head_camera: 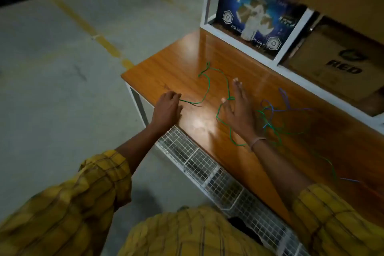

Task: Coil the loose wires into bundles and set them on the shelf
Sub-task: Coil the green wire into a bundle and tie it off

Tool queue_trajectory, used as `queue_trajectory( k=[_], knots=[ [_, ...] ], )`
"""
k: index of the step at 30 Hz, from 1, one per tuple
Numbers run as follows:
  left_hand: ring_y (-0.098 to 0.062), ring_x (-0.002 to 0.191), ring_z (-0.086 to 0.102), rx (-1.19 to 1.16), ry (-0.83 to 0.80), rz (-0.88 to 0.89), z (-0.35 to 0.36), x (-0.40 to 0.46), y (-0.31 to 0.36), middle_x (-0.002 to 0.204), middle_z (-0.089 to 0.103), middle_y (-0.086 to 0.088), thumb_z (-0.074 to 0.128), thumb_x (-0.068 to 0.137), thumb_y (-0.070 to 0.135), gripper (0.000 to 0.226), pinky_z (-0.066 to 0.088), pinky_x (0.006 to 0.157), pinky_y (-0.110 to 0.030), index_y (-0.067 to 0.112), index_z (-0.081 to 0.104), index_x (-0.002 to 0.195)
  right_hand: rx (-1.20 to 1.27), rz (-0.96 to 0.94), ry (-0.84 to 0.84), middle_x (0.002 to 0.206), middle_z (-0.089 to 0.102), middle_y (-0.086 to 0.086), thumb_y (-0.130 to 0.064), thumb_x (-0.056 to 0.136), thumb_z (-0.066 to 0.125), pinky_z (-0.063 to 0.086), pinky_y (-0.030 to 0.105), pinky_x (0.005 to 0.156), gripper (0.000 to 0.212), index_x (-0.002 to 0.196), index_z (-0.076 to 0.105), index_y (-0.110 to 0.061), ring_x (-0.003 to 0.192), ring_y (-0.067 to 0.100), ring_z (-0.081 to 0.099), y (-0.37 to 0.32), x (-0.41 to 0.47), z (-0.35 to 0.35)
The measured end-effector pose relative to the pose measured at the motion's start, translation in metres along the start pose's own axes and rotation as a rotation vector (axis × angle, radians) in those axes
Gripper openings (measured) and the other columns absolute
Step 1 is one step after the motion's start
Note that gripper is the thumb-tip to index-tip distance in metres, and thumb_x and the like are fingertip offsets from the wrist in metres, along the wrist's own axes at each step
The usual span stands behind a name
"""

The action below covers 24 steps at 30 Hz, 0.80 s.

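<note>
Where the wooden surface (176, 62) meets its left front edge, the left hand (167, 108) pinches one end of a green wire (208, 85) in curled fingers. That wire winds loosely across the surface to the right hand (239, 108), which lies flat with straight fingers spread, seemingly pressing it down, though the contact is dim. Just right of that hand a tangle of green, blue and purple wires (276, 114) sprawls uncoiled. Behind stands a white shelf (245, 47) holding a blue box (257, 18) and a carton (340, 64). A wire basket (207, 170) hangs below the surface.
</note>
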<state>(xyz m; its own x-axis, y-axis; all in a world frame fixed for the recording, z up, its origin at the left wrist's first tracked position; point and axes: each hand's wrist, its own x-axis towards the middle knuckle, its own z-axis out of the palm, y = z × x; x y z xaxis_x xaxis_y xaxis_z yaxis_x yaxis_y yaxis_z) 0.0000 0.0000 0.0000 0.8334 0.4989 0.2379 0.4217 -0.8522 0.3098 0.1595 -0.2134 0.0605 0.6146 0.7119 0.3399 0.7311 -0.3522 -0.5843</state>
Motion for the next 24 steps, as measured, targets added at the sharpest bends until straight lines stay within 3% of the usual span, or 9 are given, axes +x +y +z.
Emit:
queue_trajectory(
  k=[5, 9, 11, 15, 18, 19, 21, 22, 24],
  knots=[
    [-0.046, 0.109, 0.056, 0.097, -0.092, -0.235, 0.002, 0.013, 0.001, 0.127, 0.058, -0.031, 0.063, 0.093, -0.001, 0.026, 0.045, 0.088, -0.050, -0.003, 0.062, 0.119, 0.003, 0.026, -0.082, 0.167, 0.028, 0.015, -0.026, 0.101, 0.058, 0.020, 0.029, 0.123, 0.069, 0.159, 0.028, -0.003, 0.156, 0.028, 0.023, 0.005, -0.009, 0.010],
    [-0.046, 0.098, 0.061, -0.074, -0.131, -0.263, 0.001, 0.026, 0.004, 0.113, 0.061, -0.031, 0.060, 0.095, -0.003, 0.013, 0.047, 0.078, -0.047, -0.002, 0.064, 0.107, -0.003, 0.013, -0.098, 0.164, 0.033, 0.016, -0.013, 0.095, 0.065, 0.012, 0.013, 0.120, 0.071, 0.157, 0.033, -0.001, 0.154, 0.027, 0.027, 0.008, -0.009, 0.012],
    [-0.041, 0.093, 0.062, -0.213, -0.161, -0.161, -0.006, 0.030, 0.014, 0.106, 0.062, -0.022, 0.064, 0.098, 0.004, 0.012, 0.043, 0.073, -0.040, 0.002, 0.066, 0.110, 0.009, -0.016, -0.104, 0.163, 0.035, 0.014, -0.007, 0.091, 0.066, 0.012, 0.010, 0.120, 0.072, 0.156, 0.036, -0.003, 0.153, 0.025, 0.028, 0.007, -0.008, 0.014],
    [-0.015, 0.073, 0.065, -0.563, -0.105, 0.110, -0.041, 0.029, 0.050, 0.105, 0.057, -0.007, 0.056, 0.107, 0.007, 0.005, 0.044, 0.066, -0.020, 0.007, 0.061, 0.108, 0.026, -0.079, -0.150, 0.163, 0.036, 0.009, -0.005, 0.086, 0.061, 0.015, 0.025, 0.126, 0.068, 0.151, 0.045, -0.011, 0.156, 0.028, 0.023, 0.006, 0.005, 0.014],
    [-0.013, 0.066, 0.059, -0.697, -0.086, 0.188, -0.067, 0.034, 0.069, 0.102, 0.055, -0.006, 0.053, 0.109, 0.007, 0.005, 0.043, 0.064, -0.016, 0.005, 0.058, 0.110, 0.011, -0.025, -0.125, 0.151, 0.049, 0.024, -0.006, 0.095, 0.056, 0.024, 0.040, 0.125, 0.035, 0.129, 0.062, -0.003, 0.153, 0.035, 0.030, 0.009, 0.012, 0.013],
    [-0.012, 0.065, 0.056, -0.712, -0.077, 0.197, -0.071, 0.037, 0.072, 0.099, 0.055, -0.005, 0.055, 0.108, 0.008, 0.004, 0.042, 0.064, -0.018, 0.006, 0.058, 0.109, 0.001, -0.007, -0.088, 0.141, 0.057, 0.028, -0.009, 0.098, 0.055, 0.032, 0.043, 0.121, 0.022, 0.115, 0.066, -0.001, 0.146, 0.038, 0.042, 0.010, 0.013, 0.010],
    [-0.007, 0.068, 0.053, -0.711, -0.091, 0.156, -0.076, 0.040, 0.075, 0.094, 0.058, -0.001, 0.060, 0.107, 0.017, 0.009, 0.043, 0.066, -0.025, 0.009, 0.061, 0.104, 0.008, 0.036, 0.019, 0.107, 0.071, 0.026, -0.016, 0.100, 0.050, 0.049, 0.049, 0.096, 0.021, 0.092, 0.065, -0.004, 0.110, 0.043, 0.066, 0.014, 0.016, 0.002],
    [-0.006, 0.067, 0.053, -0.732, -0.138, 0.093, -0.077, 0.040, 0.077, 0.091, 0.060, 0.001, 0.062, 0.107, 0.022, 0.014, 0.045, 0.065, -0.027, 0.008, 0.062, 0.103, 0.022, 0.067, 0.054, 0.093, 0.071, 0.020, -0.020, 0.099, 0.047, 0.051, 0.050, 0.081, 0.025, 0.085, 0.063, -0.007, 0.092, 0.041, 0.068, 0.015, 0.018, -0.005],
    [-0.006, 0.059, 0.050, -0.885, -0.313, -0.046, -0.082, 0.035, 0.083, 0.082, 0.063, 0.002, 0.062, 0.108, 0.025, 0.026, 0.043, 0.055, -0.024, -0.001, 0.063, 0.104, 0.043, 0.108, 0.073, 0.083, 0.072, 0.011, -0.027, 0.099, 0.043, 0.049, 0.049, 0.068, 0.030, 0.080, 0.060, -0.011, 0.080, 0.034, 0.067, 0.019, 0.022, -0.019]
  ],
)
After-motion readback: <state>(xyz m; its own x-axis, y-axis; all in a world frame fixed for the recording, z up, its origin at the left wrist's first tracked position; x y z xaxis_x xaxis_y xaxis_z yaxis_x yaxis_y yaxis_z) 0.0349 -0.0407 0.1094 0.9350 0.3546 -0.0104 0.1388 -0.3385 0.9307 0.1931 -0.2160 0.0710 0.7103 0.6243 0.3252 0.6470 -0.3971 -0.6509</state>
